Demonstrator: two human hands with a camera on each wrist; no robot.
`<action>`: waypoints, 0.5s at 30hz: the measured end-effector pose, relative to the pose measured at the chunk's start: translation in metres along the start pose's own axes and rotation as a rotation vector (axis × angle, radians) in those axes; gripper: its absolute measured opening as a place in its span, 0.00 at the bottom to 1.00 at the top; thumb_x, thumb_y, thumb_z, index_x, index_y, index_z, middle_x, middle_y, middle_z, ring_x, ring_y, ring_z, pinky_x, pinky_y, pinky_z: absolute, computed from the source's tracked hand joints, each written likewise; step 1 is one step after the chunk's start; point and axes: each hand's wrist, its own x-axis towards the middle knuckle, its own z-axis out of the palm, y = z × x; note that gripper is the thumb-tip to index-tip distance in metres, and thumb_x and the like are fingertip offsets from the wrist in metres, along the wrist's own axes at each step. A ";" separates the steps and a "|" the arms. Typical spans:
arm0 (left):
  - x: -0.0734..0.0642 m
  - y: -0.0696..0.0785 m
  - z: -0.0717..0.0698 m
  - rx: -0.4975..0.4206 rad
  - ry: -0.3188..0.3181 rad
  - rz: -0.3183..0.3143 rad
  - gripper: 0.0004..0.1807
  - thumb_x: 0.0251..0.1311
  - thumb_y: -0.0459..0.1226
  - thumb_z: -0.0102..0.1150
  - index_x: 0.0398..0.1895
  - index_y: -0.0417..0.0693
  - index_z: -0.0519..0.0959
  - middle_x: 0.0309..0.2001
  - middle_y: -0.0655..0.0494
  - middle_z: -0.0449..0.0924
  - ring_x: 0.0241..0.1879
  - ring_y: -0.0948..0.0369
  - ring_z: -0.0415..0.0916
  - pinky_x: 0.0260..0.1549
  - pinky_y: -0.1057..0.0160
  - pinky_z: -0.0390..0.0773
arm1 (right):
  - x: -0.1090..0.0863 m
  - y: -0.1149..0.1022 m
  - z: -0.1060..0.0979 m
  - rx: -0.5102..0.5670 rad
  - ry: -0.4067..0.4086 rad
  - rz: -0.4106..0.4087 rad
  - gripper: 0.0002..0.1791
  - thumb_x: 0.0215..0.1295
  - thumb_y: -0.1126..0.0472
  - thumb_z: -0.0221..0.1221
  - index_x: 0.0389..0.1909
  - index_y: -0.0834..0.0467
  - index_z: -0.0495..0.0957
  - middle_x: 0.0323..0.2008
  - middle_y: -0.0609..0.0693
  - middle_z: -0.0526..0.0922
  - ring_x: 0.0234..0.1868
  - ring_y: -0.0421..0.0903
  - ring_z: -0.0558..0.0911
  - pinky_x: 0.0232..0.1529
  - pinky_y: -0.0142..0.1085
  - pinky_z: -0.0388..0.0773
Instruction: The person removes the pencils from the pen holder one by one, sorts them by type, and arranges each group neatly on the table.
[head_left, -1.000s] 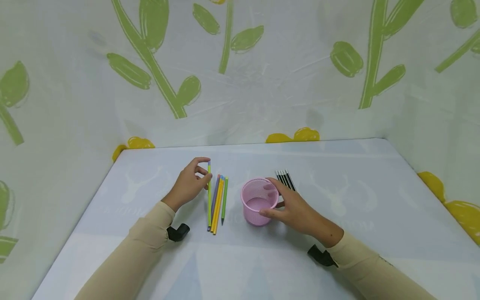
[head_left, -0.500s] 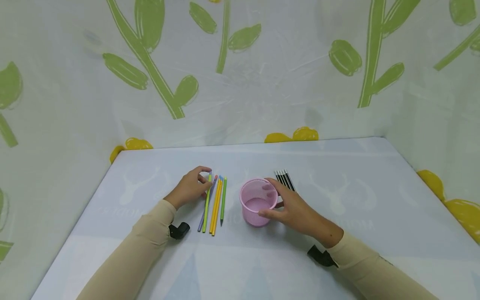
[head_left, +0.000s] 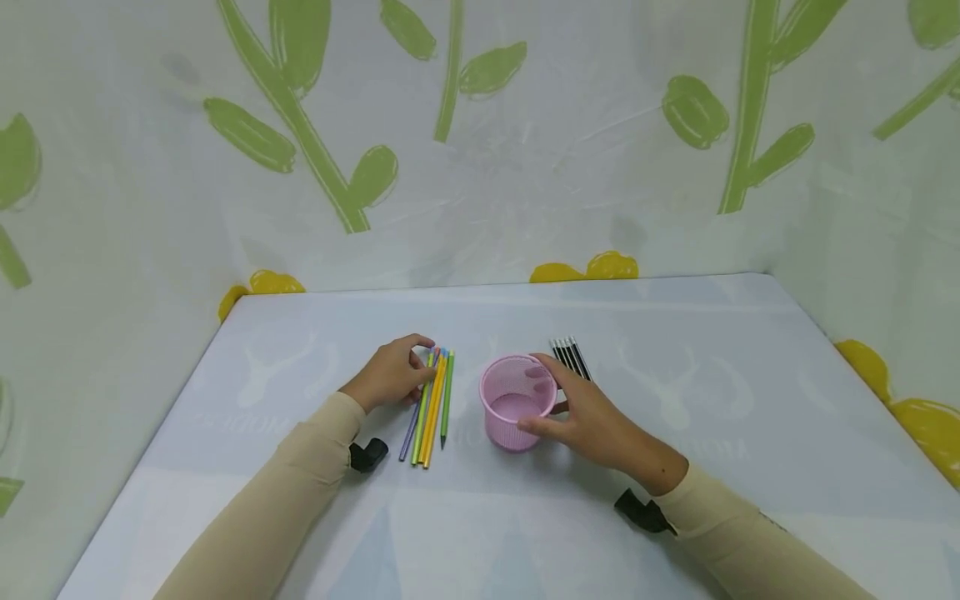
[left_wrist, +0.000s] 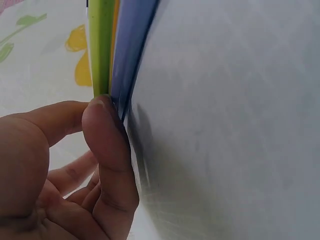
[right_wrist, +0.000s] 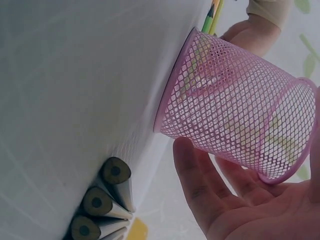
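My left hand (head_left: 390, 373) is at the far ends of a small row of coloured pencils lying on the table. Its thumb and forefinger pinch the end of a yellow-green pencil (left_wrist: 101, 45). Right beside that lies a purple pencil (left_wrist: 131, 45), its end passing close by the fingertips. Yellow pencils (head_left: 434, 417) and a dark-tipped green pencil (head_left: 447, 400) complete the row. To the right, my right hand (head_left: 588, 421) grips a pink mesh pencil cup (head_left: 501, 421), thumb at the near rim and fingers round the far side. The cup stands upright with nothing inside.
Several black-and-white striped pencils (head_left: 572, 358) lie behind the right hand, partly hidden by it; their blunt ends show in the right wrist view. A pale cloth-covered table (head_left: 675, 333) meets a wall (head_left: 562, 183) printed with green leaves.
The left hand has come down and to the right with the yellow-green pencil, which now lies against the yellow ones. The purple pencil has ended up left of it. The right hand and cup stay put.
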 end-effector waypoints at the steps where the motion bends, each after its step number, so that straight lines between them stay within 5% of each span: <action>1: 0.000 0.001 0.001 0.002 -0.007 0.001 0.29 0.67 0.41 0.61 0.70 0.51 0.67 0.38 0.50 0.78 0.21 0.60 0.78 0.23 0.65 0.79 | -0.001 0.000 0.000 -0.002 -0.001 0.003 0.49 0.59 0.47 0.70 0.76 0.51 0.54 0.67 0.54 0.71 0.53 0.52 0.82 0.52 0.43 0.83; 15: -0.005 0.008 0.005 0.065 -0.003 -0.004 0.31 0.68 0.47 0.60 0.72 0.57 0.64 0.37 0.51 0.77 0.24 0.60 0.75 0.24 0.66 0.76 | -0.003 0.003 0.002 -0.004 -0.005 0.005 0.50 0.59 0.47 0.70 0.77 0.52 0.53 0.67 0.55 0.71 0.52 0.53 0.83 0.51 0.43 0.84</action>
